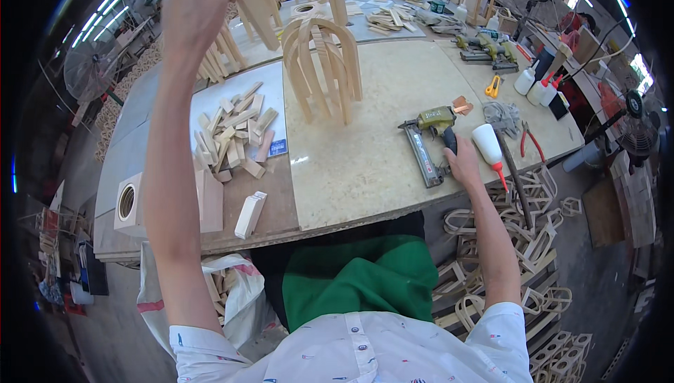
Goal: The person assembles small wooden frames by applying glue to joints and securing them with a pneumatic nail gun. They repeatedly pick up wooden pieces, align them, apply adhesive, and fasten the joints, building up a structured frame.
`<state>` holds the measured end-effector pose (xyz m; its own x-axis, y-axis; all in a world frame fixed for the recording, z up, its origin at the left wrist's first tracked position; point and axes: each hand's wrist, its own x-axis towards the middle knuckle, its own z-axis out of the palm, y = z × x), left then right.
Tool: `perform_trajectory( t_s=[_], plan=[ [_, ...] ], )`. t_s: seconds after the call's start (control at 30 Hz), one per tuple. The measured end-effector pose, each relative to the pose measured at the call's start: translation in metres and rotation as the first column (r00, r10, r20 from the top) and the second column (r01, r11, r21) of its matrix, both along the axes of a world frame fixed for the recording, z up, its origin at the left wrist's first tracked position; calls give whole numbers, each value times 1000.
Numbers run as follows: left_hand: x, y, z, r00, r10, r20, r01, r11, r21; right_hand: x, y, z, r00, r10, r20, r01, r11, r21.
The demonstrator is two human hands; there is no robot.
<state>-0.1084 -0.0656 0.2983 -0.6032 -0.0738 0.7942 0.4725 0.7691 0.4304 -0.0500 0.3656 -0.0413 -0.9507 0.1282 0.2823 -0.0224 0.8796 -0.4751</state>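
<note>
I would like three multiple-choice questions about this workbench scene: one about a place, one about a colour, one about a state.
1. Where does the nail gun lie?
A. on the floor
B. on the bench, under the right hand
C. on the pile of blocks

2. What colour is the cap of the glue bottle?
A. red
B. blue
C. black

3. What is the left hand doing?
A. resting flat on the bench
B. holding pliers
C. raised, gripping a wooden piece

Answers: 1 B, the right hand rests on the gun's grip on the bench. 2 A, the nozzle tip is red. 3 C, the hand is lifted high with its fingers closed on the wood.
</note>
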Motion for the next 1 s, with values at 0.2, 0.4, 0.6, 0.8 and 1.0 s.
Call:
perform_trajectory(
  t_s=[0.2,0.4,0.6,0.8,1.0],
  plan=[
    [102,28,-80,983,-175,52,170,982,87,4,-1,-1,961,-12,-278,88,961,262],
    [122,47,-215,940,-198,276,199,980,24,67,-96,40,950,188,-249,-269,896,-352],
    [120,56,-241,881,-253,400,248,967,63,79,-134,2,942,271,-198,-334,813,-477],
    [130,0,-247,805,-270,528,209,962,174,68,-150,-24,951,194,-240,-286,844,-453],
    [175,-100,-277,710,189,678,-48,974,-221,70,-156,-27,942,159,-297,-275,872,-406]
  ],
)
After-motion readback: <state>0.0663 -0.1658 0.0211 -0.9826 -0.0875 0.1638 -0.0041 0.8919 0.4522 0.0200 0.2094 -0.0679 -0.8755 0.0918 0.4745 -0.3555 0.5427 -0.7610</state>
